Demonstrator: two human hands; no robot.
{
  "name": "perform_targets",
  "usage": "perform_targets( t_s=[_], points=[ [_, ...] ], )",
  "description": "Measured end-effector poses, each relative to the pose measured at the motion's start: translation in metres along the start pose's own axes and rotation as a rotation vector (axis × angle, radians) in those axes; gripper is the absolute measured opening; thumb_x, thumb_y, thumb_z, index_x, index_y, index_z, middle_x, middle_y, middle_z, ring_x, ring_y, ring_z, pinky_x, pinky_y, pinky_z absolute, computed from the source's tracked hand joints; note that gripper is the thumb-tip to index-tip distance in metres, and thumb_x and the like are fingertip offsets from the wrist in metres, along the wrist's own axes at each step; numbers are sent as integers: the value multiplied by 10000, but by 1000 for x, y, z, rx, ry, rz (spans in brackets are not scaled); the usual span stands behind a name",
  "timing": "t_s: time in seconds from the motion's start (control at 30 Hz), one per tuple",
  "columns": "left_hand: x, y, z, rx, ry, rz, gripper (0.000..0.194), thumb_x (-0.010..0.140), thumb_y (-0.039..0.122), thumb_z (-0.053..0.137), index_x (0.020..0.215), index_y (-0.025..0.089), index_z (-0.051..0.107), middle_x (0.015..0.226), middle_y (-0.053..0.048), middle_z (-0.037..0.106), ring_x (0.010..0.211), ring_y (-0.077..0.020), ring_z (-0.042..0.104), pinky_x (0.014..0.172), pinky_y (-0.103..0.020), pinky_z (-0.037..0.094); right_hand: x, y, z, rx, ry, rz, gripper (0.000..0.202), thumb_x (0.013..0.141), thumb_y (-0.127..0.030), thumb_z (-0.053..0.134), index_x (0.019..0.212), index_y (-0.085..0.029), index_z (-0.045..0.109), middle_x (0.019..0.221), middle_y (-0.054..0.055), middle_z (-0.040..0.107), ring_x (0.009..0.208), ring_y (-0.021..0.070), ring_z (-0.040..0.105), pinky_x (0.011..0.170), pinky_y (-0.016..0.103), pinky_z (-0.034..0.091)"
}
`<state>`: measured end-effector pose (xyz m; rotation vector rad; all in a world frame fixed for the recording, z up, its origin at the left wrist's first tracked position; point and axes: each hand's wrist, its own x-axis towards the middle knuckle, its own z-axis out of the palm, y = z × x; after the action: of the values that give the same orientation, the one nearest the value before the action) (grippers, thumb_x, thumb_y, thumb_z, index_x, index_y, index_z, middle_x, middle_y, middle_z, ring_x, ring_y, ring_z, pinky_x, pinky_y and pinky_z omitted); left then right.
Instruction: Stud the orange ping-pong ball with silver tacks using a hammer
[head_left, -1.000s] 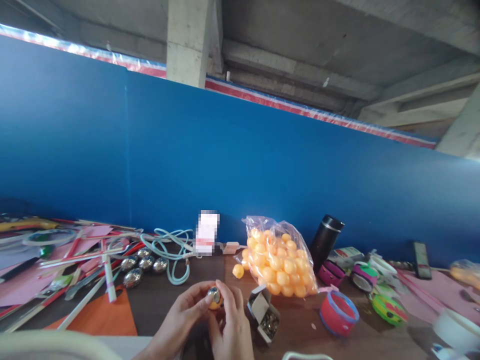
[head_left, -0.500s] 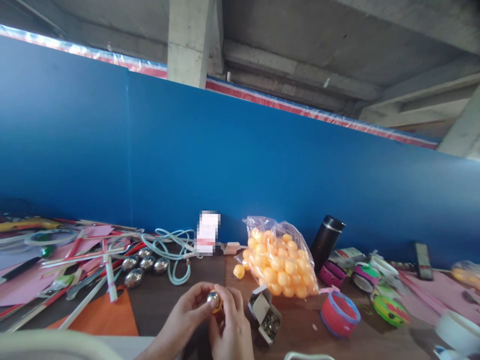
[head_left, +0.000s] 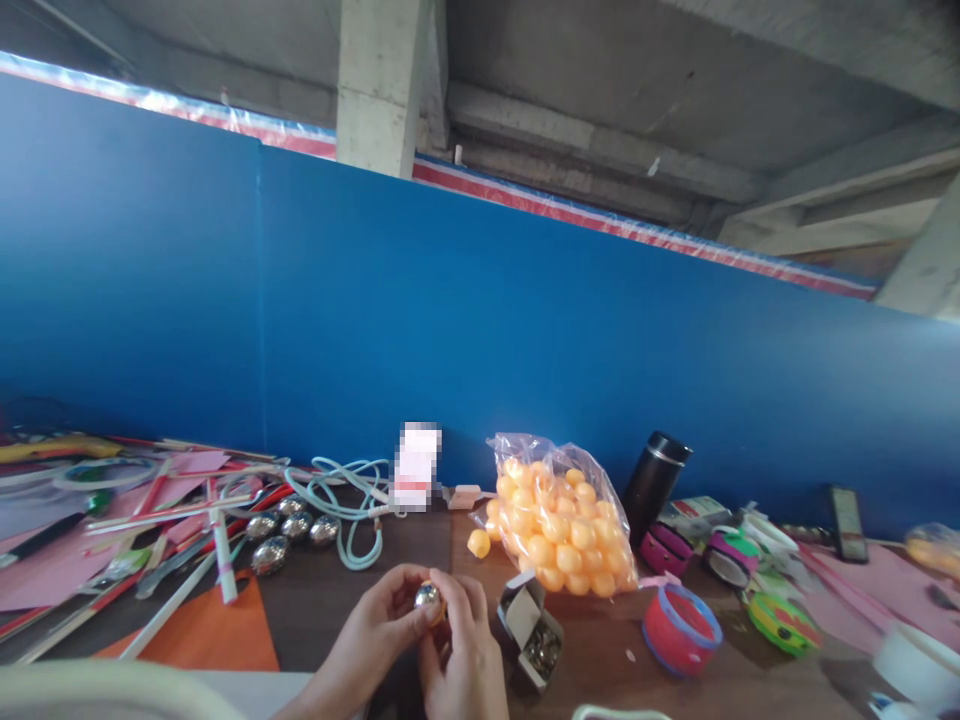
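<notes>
Only the silver-and-yellow ball (head_left: 427, 595) seems to shift in our grasp: compared with a second ago, its silver side sits lower and less yellow shows, while our hands stay in nearly the same place. We hold it just above the brown table (head_left: 600, 650), between both hands. Our left hand (head_left: 386, 625) pinches it with thumb and fingertips, and our right hand (head_left: 471, 645) curls against its other side, fingers closed around it. We cannot tell how the hidden right fingertips press. Just beside our right hand stands an open box (head_left: 516, 612) of small metal pieces (head_left: 543, 648). Beyond it we see a clear bag (head_left: 525, 448) of orange balls, with a loose yellow ball (head_left: 478, 544) next to it. Silver balls (head_left: 270, 556) cluster to our left, near an orange sheet (head_left: 232, 635).
</notes>
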<state>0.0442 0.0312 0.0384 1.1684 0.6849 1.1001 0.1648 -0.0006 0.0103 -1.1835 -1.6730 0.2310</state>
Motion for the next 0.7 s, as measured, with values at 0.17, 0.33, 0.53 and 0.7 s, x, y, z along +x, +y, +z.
perform_targets(
  t_s=[0.17,0.33,0.53,0.7],
  points=[
    [0,3,2,15,30,-10,253,644,317,729,823,160,642,833,-59,684,814,-219,610,737,-296,462,-1,1,2,-2,28,-3,496,763,-78,394,1221,-264,434,1055,71,502,897,189,591,717,280,519],
    [-1,-1,1,-89,-5,-38,257,666,327,713,857,166,649,805,-46,676,752,-195,615,689,-290,465,-2,2,4,-16,61,26,492,756,-101,416,1231,-231,417,1089,89,508,930,203,580,745,294,519],
    [-5,1,1,-179,-59,-62,287,808,366,552,981,151,630,833,-62,666,729,-177,610,689,-304,469,-1,-1,1,3,69,25,472,759,-105,453,1213,-234,430,1087,84,514,917,197,587,742,278,521],
    [-3,0,0,-191,-93,-57,231,766,276,628,961,154,620,859,-61,667,795,-195,616,735,-312,458,0,-5,-4,-21,17,27,488,767,-74,439,1229,-229,424,1099,87,514,945,190,580,750,272,521]
  ],
)
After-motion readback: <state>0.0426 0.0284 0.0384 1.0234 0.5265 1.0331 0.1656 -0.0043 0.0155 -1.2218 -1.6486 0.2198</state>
